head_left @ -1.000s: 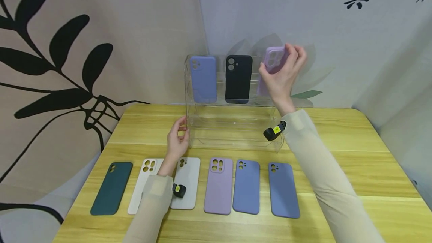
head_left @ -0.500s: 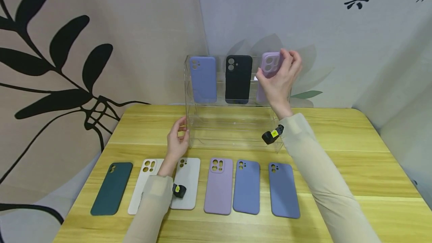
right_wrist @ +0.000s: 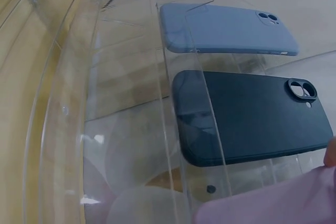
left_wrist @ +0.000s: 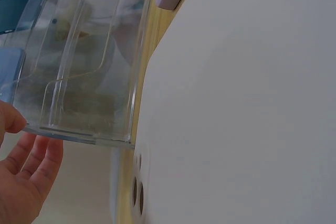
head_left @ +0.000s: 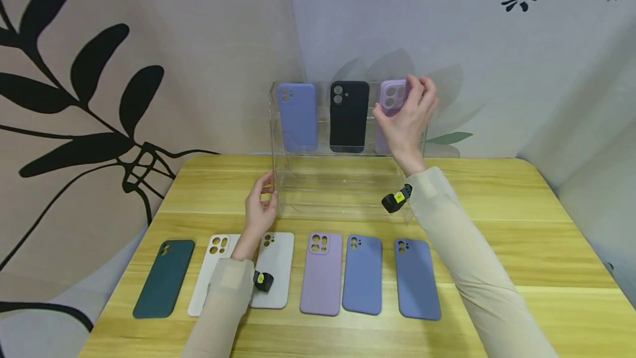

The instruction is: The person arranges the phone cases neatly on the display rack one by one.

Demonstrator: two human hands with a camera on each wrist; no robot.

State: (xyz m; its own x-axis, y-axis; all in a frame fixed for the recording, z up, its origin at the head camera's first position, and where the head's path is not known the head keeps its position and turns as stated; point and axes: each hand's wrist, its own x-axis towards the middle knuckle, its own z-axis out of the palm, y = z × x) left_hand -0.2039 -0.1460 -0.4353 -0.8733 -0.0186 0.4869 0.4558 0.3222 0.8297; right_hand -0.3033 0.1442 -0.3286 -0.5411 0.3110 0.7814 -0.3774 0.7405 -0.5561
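Observation:
A clear acrylic rack (head_left: 343,187) stands at the back of the wooden table (head_left: 521,220). Its top tier holds a blue case (head_left: 298,117) and a black case (head_left: 349,117), both upright. My right hand (head_left: 399,101) pinches a lilac case (head_left: 389,93) by its top, at the tier's right end beside the black case. My left hand (head_left: 265,195) grips the rack's left front corner. The right wrist view looks through the rack (right_wrist: 105,103) at the blue case (right_wrist: 226,27), the black case (right_wrist: 252,116) and the lilac case (right_wrist: 273,205).
Several cases lie in a row along the table's front: dark green (head_left: 164,278), two white (head_left: 211,269) (head_left: 274,269), lilac (head_left: 322,272), two blue (head_left: 362,275) (head_left: 417,278). Printed fabric walls close in behind and to the right.
My right hand has brought the lilac case down and to the left, from above the rack to the top tier's right end. My left hand has stayed at the rack's corner.

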